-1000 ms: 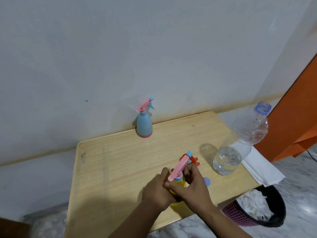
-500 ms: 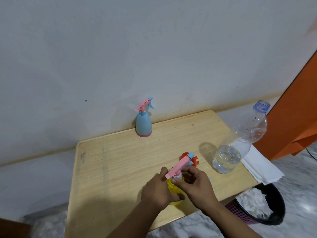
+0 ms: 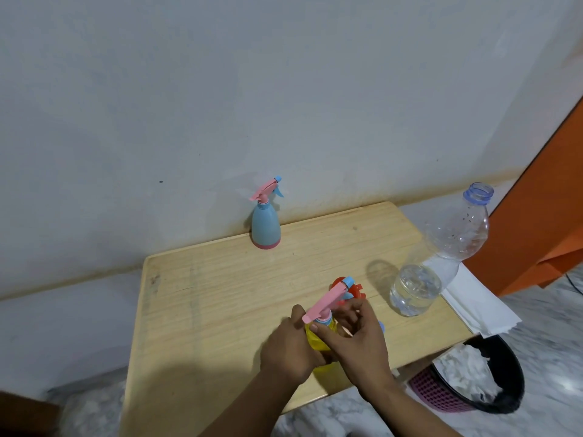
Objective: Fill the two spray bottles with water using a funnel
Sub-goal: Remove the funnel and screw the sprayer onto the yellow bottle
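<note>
Yellow spray bottle [image 3: 320,339] stands at the table's [image 3: 220,294] near edge; my left hand [image 3: 288,345] wraps its body to steady it, I judge, while my right hand [image 3: 359,335] pinches the pink spray head [image 3: 325,302].

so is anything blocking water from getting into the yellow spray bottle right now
Yes: the pink spray head sits on the yellow spray bottle, covering its neck. The left hand grips the body; the right hand pinches the collar. The red funnel lies behind on the table.
</note>
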